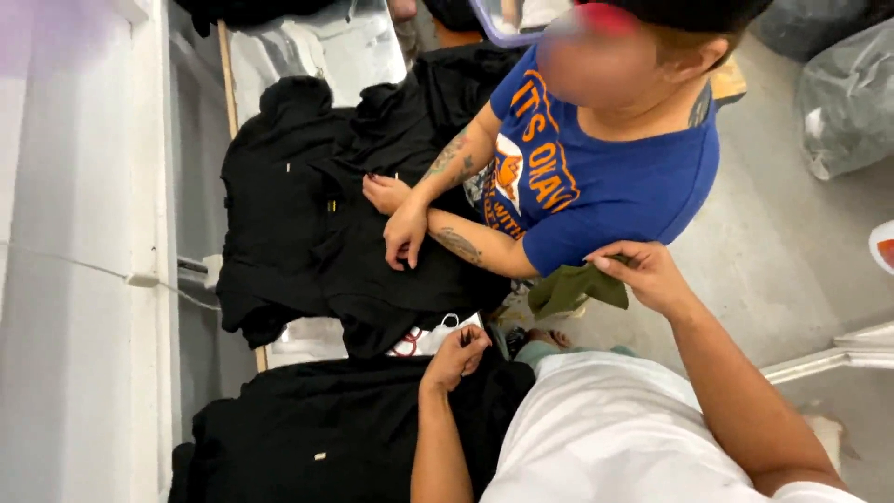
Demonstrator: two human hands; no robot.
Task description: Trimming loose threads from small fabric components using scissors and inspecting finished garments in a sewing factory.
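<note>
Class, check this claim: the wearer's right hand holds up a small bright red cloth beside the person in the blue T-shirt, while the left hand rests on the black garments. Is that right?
One detail is wrong. The head view shows the right hand pinching a small olive-green cloth, not a red one. The rest holds: the person in the blue T-shirt is beside it, and the left hand rests on the black garments.

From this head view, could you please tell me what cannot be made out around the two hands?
- Left hand: fingers curl at the edge of the black garment; whether they pinch it is unclear.
- Right hand: the olive cloth is bunched, so its kind is hidden.
- White item: mostly covered by the black clothes pile.
- Co-worker's hands: what they are doing is unclear against the black fabric.
</note>
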